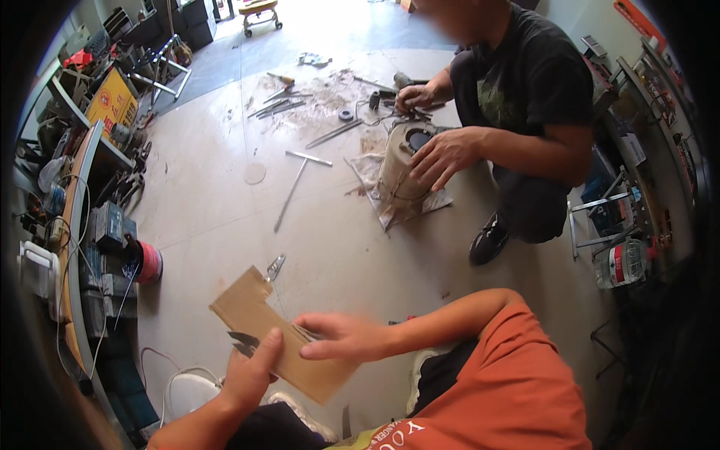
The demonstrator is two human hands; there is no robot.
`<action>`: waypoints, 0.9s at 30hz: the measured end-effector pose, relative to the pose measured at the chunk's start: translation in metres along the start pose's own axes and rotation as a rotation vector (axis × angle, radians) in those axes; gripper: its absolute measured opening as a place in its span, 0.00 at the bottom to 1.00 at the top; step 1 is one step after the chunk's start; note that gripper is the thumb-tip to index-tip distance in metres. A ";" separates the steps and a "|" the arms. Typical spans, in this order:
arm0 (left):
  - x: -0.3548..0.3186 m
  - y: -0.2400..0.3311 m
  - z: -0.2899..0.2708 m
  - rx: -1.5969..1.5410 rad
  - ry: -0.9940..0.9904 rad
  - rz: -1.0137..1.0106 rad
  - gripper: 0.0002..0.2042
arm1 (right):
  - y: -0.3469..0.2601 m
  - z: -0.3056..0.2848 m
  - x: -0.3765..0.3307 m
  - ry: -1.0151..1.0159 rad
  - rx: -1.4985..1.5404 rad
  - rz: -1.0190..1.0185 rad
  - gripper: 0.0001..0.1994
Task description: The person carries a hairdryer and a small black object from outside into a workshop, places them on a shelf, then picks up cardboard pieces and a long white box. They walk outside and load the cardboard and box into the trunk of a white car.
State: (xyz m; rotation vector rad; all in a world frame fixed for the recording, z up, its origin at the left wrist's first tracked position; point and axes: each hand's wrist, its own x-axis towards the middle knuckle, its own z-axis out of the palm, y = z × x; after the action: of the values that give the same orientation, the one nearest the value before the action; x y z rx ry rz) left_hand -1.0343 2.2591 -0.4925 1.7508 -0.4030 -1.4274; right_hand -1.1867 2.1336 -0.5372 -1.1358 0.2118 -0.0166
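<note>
My left hand (255, 367) is closed on a flat brown piece of cardboard (244, 300), thumb on top. The cardboard has a notch cut in its far right edge. Dark pointed metal blades (241, 343) stick out beside the left thumb, lying over the cardboard; their handle, if any, is hidden. Over the cardboard's right side is my right hand (341, 337), slightly blurred, its fingers bent around thin greyish strips (304, 331) whose kind I cannot make out.
Across from me a person crouches (525, 112), hands on a cylindrical metal part (405, 165) on a dirty cloth. A T-shaped bar (296, 184), rods (281, 105) and a small metal piece (276, 266) lie on the floor. A cluttered bench (75, 225) and red bucket (148, 262) stand left.
</note>
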 end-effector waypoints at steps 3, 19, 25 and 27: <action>0.002 0.002 0.003 0.012 -0.036 -0.021 0.16 | 0.002 -0.003 0.007 0.014 0.021 0.023 0.21; -0.001 -0.003 -0.003 -0.018 -0.187 -0.223 0.23 | 0.010 -0.003 0.012 -0.098 0.049 -0.015 0.22; -0.001 -0.007 -0.006 0.057 -0.230 -0.185 0.20 | 0.010 -0.003 0.008 -0.123 -0.098 -0.004 0.23; -0.001 -0.005 -0.006 0.131 -0.248 -0.135 0.21 | 0.008 -0.003 0.007 -0.123 -0.087 -0.033 0.22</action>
State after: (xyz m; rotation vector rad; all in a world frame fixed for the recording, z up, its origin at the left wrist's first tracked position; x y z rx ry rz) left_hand -1.0308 2.2650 -0.4955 1.7361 -0.5278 -1.7587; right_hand -1.1807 2.1333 -0.5464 -1.2224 0.0849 0.0340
